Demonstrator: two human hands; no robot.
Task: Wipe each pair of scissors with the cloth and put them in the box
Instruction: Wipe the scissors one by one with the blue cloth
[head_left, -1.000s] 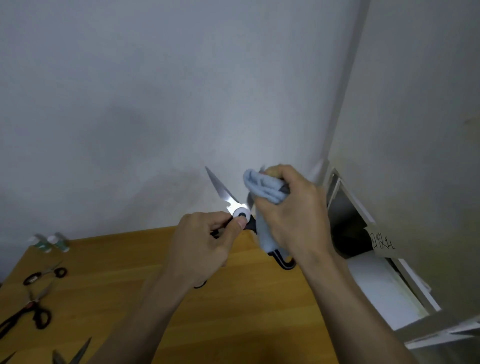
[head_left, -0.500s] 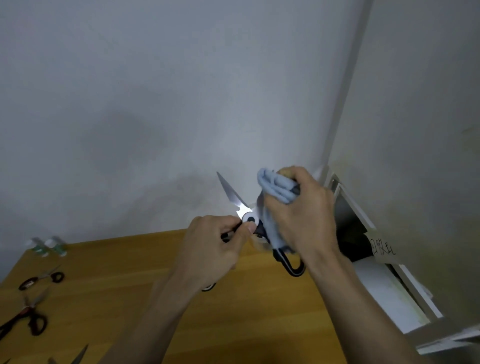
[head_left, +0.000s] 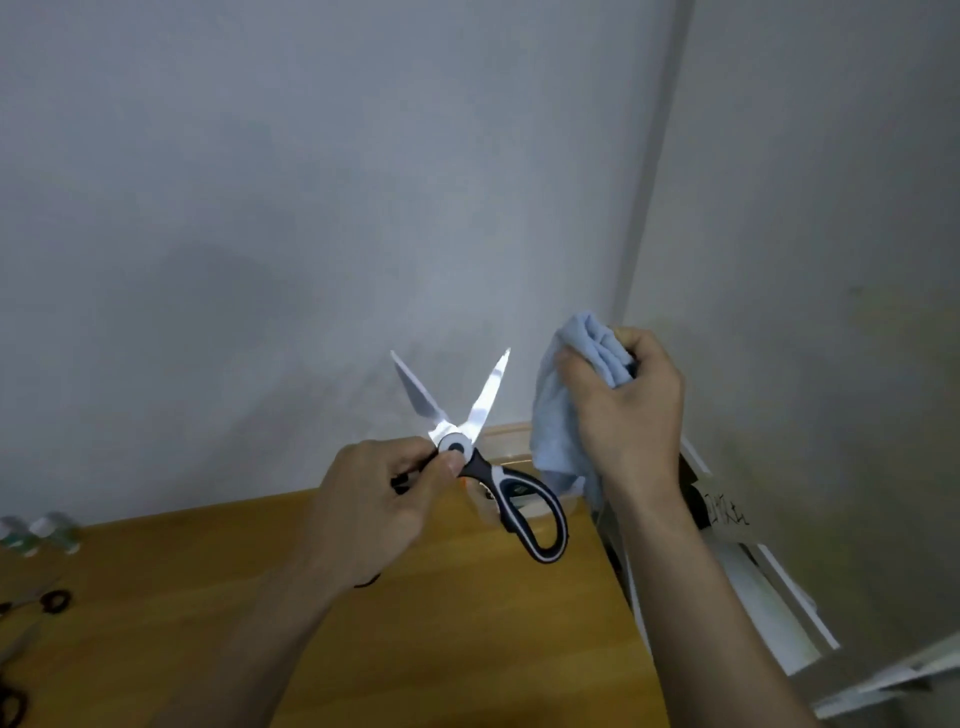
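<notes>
A pale grey wall meets a second wall in a corner ahead of you, and the wooden bench (head_left: 467, 649) runs below your arms. Since a moment ago your right hand (head_left: 628, 410) has drawn the blue cloth (head_left: 558, 415) off the blade and to the right, so both blades now show bare. Its fingers grip the bunched cloth, clear of the scissors (head_left: 483, 452). Your left hand (head_left: 379, 504) holds the scissors above the bench, fingers curled round one handle, thumb by the pivot. The blades stand spread in a V, tips up toward the wall; the free handle loop points down and to the right. Other scissors (head_left: 49, 600) lie at the bench's left edge.
</notes>
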